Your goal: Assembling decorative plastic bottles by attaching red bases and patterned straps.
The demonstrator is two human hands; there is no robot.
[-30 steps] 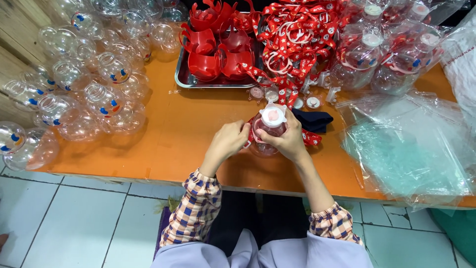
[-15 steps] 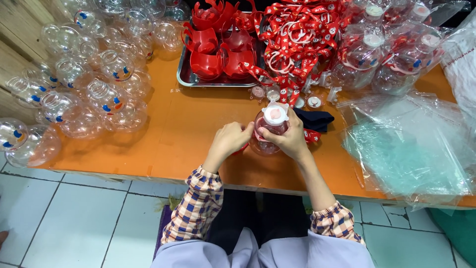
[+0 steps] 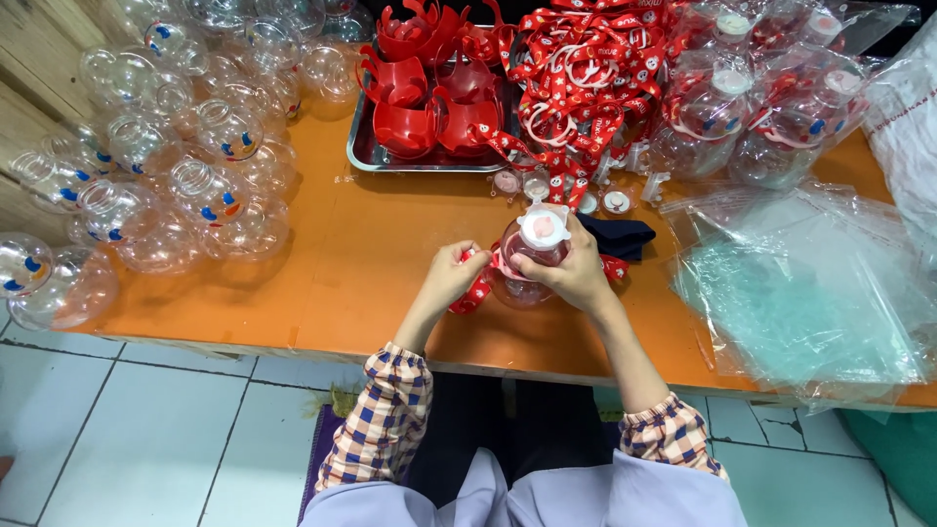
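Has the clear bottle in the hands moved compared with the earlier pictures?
No. The clear bottle remains just below the metal tray, above the table's near edge.

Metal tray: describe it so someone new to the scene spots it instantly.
On the orange table, look at the far edge, just left of the heap of red lanyards. The metal tray is shallow, rectangular and silvery, and alone holds red plastic holders; the clear round bottles lie loose to its left.

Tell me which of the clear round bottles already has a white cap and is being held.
The clear bottle at the table's front edge, gripped between the left hand and right hand. The bottles piled at the left are uncapped and untouched.
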